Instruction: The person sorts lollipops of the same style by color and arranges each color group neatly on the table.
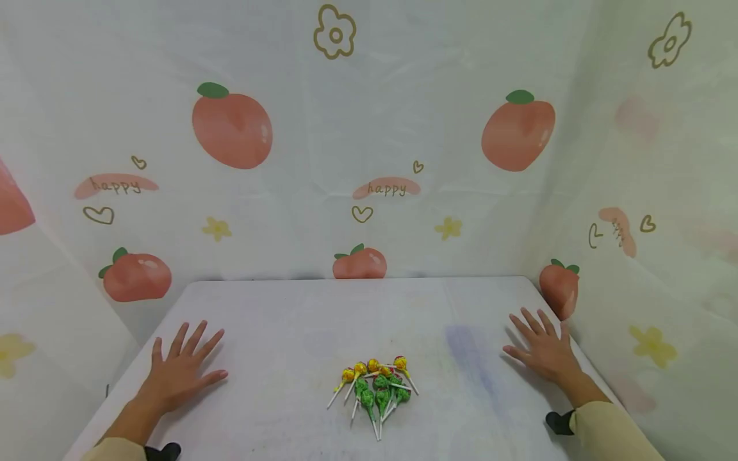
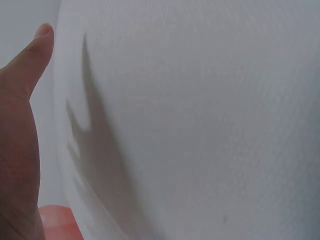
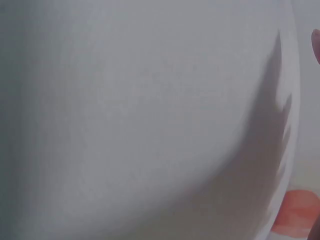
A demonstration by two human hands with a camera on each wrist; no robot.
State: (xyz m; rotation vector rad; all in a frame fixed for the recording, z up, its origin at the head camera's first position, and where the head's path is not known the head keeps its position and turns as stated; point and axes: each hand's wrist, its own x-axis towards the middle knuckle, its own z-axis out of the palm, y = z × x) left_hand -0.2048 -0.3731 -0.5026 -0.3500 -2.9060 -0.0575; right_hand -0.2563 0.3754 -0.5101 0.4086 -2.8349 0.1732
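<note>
Several lollipops lie in a loose cluster at the front middle of the white table (image 1: 277, 346). Yellow-wrapped lollipops (image 1: 360, 368) sit toward the back of the cluster, green-wrapped lollipops (image 1: 382, 397) toward the front, with white sticks pointing mostly toward me. My left hand (image 1: 175, 374) is over the table's left side, fingers spread and straight, holding nothing. On the right side my right hand (image 1: 544, 352) is spread the same way, also holding nothing. Both hands are well apart from the lollipops. In the left wrist view the thumb (image 2: 37, 50) stands out beside the hand's shadow on the tabletop.
A white cloth (image 1: 375, 115) printed with peaches, flowers and "happy" hangs behind the table's back edge. Another stretch of cloth (image 1: 680, 294) runs along the right side. A bluish stain (image 1: 473, 358) marks the tabletop right of the lollipops. Dark bands (image 1: 559, 422) circle the wrists.
</note>
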